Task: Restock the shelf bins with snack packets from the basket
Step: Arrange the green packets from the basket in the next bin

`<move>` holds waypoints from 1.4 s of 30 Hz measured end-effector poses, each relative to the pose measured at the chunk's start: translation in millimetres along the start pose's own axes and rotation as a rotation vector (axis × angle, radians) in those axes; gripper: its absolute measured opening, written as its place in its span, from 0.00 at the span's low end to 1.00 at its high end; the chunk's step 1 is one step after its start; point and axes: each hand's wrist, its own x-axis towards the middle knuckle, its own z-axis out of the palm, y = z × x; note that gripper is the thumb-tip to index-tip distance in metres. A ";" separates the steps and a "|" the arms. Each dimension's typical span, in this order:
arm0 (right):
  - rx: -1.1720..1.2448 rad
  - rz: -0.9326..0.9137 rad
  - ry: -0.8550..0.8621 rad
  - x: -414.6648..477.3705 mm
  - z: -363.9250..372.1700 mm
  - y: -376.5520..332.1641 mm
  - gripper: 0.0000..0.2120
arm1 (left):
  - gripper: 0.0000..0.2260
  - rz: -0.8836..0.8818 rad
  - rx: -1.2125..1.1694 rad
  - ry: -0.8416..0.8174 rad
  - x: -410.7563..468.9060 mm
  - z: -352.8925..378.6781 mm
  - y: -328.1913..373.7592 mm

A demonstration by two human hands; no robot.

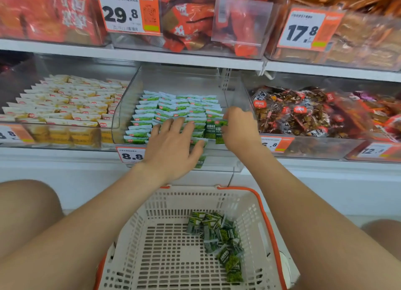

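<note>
Snack packets [175, 109], green, lie in rows in the mid shelf bin [130, 107]; both hands at its front.
White shop shelf [195, 60], 2 tiers of clear bins w/ orange price tags; yellow-white packs [65, 99] in the bin to the L, brown-red packs [303, 112] to the R. Cream basket [173, 205] w/ orange rim sits on the floor below, btwn the person's knees, w/ a small loose pile of green packets [219, 235] at its R side. Both arms reach up over the basket. Left hand [173, 142] is flat, palm down, fingers straight and spread, pressing on the front rows. Right hand [238, 129] is curled, pinching a few upright held packets [217, 130] at the bin's front R corner, just beside the left fingertips. 8.8 tag [130, 156] hangs under the left wrist.
</note>
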 end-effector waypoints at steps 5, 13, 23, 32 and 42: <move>-0.016 0.101 -0.196 39.3 22.7 -6.0 0.17 | 0.29 0.013 0.012 -0.092 3.4 0.2 -3.3; -0.037 0.140 -0.143 45.8 36.1 -10.1 0.19 | 0.29 0.040 0.049 -0.117 6.0 5.5 -5.4; 0.090 -0.044 -0.059 16.4 4.6 -2.0 0.05 | 0.19 0.202 -0.109 0.140 -0.6 -1.8 -6.5; 0.259 -0.252 0.051 -95.5 8.8 29.5 0.07 | 0.06 0.370 -0.047 -0.153 -42.0 35.9 32.9; -0.234 -0.289 -0.888 -120.6 89.0 70.0 0.01 | 0.07 -0.072 -0.112 -0.733 -59.4 215.4 17.5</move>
